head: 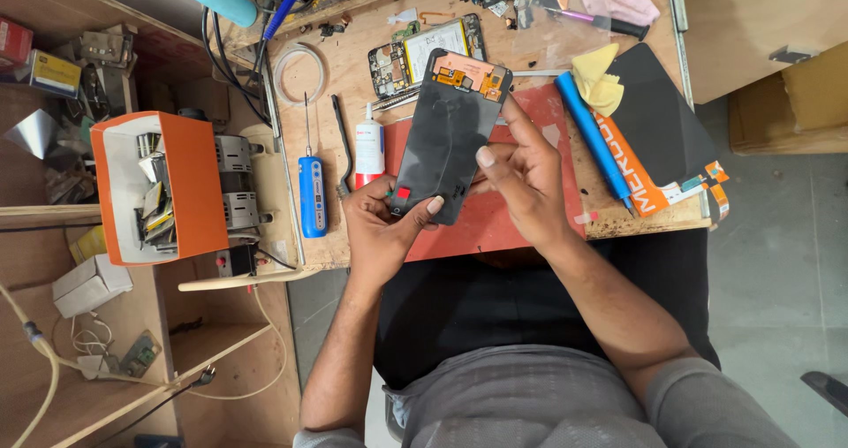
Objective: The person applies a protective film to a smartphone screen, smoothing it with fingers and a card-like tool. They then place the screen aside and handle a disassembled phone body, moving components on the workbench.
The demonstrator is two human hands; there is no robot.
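- Grip: left hand closed around the lower end of a dark phone display panel, thumb pressed on its face near a small red tab, fingers hidden behind it
- Right hand pinches the panel's right edge, thumb on the face, index finger stretched up along the side toward the top
- Panel held tilted above the red work mat, clear of the bench; orange flex circuitry shows at its upper end
- Progress, as a judgement: the panel already looks separated from the phone body; an opened handset with board and battery exposed lies just beyond it, so disassembly seems done and refitting or swapping still ahead
- Pose: both forearms come up from the lap, elbows low, wrists bent inward toward each other
- Around: white glue bottle and blue-handled screwdriver left of the mat, blue pen tool to the right, orange bin of parts farther left
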